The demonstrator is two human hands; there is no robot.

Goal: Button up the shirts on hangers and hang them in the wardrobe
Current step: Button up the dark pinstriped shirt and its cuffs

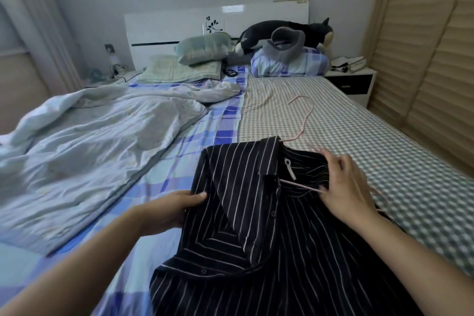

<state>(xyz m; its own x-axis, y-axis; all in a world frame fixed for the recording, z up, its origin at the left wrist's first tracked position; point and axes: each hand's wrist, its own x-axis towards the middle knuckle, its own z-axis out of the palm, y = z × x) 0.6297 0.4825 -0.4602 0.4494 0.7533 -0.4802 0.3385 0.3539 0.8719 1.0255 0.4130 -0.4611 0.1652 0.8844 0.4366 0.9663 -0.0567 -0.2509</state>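
Observation:
A black shirt with thin white stripes (256, 226) lies on the bed in front of me, collar pointing away. A pink wire hanger (305, 120) sticks out of the collar, its hook resting on the checked sheet. My left hand (169, 210) grips the shirt's left shoulder edge, thumb on top of the fabric. My right hand (346, 185) holds the right side of the collar opening together with the hanger's pink arm. The front placket with small dark buttons runs down the middle of the shirt.
A rumpled pale duvet (84, 136) covers the bed's left half. Pillows and a plush dog (287, 33) lie by the white headboard. A louvred wooden wardrobe door (431, 59) runs along the right, with a nightstand (351, 82) beside it.

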